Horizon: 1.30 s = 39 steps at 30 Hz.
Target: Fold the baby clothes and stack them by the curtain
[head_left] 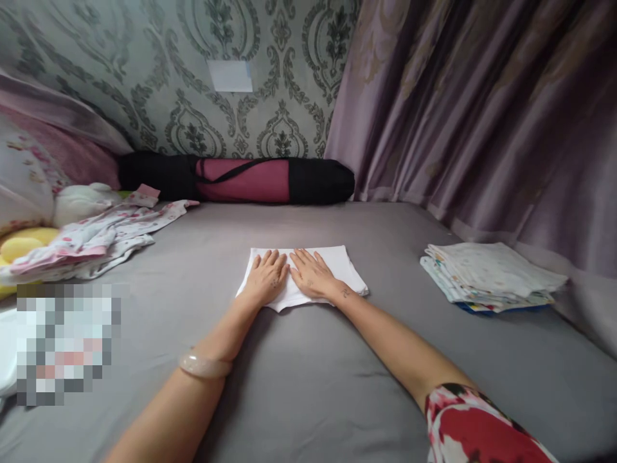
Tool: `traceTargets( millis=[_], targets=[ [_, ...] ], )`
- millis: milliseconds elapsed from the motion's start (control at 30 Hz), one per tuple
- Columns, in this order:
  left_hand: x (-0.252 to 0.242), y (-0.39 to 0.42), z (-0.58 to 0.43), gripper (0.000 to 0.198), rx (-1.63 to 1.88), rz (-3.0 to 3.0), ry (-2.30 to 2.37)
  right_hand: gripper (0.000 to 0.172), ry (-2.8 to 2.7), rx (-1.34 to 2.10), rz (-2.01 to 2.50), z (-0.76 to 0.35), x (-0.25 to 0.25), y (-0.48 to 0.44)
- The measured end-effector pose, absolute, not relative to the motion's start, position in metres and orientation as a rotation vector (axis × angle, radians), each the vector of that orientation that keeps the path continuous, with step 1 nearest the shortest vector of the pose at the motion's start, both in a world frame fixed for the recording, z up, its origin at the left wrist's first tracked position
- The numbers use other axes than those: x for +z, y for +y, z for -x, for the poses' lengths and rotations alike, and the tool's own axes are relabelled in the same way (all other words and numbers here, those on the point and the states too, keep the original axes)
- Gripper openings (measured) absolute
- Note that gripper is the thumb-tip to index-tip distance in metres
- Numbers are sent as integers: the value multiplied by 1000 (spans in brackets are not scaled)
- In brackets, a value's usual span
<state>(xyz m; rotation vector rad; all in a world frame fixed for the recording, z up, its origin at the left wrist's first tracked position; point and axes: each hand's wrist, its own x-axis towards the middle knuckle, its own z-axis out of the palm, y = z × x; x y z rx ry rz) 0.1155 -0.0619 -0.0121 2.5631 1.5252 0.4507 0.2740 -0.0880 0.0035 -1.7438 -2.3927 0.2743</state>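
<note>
A folded white cloth [342,262] lies flat on the grey bed sheet [308,379] in the middle of the view. My left hand [267,276] rests palm down on its left half, fingers stretched out. My right hand [311,273] lies flat beside it on the cloth, fingers spread, the two hands almost touching. A pale bangle [205,366] sits on my left wrist. Neither hand holds anything.
A stack of folded patterned cloths [489,276] lies at the right. A heap of unfolded flowery clothes [91,241] and a soft toy [80,200] are at the left. A black and maroon roll bag [241,180] lies against the wall. Purple curtains [482,116] hang on the right.
</note>
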Motion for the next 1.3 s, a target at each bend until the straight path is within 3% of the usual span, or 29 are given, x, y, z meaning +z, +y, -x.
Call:
traceTargets(
  millis=[267,600,867,1300],
  targets=[
    [-6,-68,-115,45,543,-2564,1622,59,-2372,280,1811,-307,12,-90],
    [-7,-63,-113,47,416,-2590,1592,57,-2298,209,1867,-326,-2,-92],
    [-2,-67,-107,50,306,-2613,1796,62,-2307,386,1847,-343,7,-94],
    [-9,-59,-101,60,215,-2475,1932,64,-2274,267,1987,-366,-3,-104]
  ],
)
